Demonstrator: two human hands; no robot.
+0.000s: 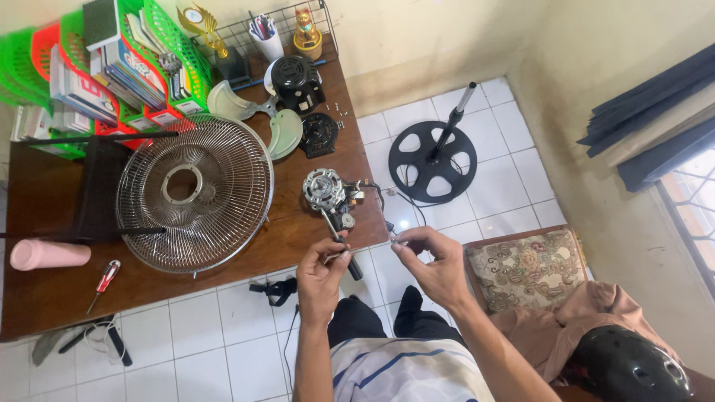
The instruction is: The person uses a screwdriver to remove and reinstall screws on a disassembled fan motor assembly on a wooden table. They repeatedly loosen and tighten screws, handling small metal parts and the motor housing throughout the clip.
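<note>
Fan motor [325,188], head view: sits at the near edge of the brown wooden surface [59,286], just ahead of the two hands, its shaft pointing toward them and black wires trailing off to its right. Left hand [322,269] closed around a black-handled screwdriver [344,253], whose tip points up toward the motor. Right hand [433,262] pinches a small metal part [395,242] between thumb and fingertips; too small to identify. Hands close together but not touching, held above the white tiled floor. Left of the hands: round wire fan guard [195,192] lying flat on the surface. Further left: red-handled screwdriver [106,278]. Beyond the right hand, on the floor: black round fan base [432,162] with upright pole.
</note>
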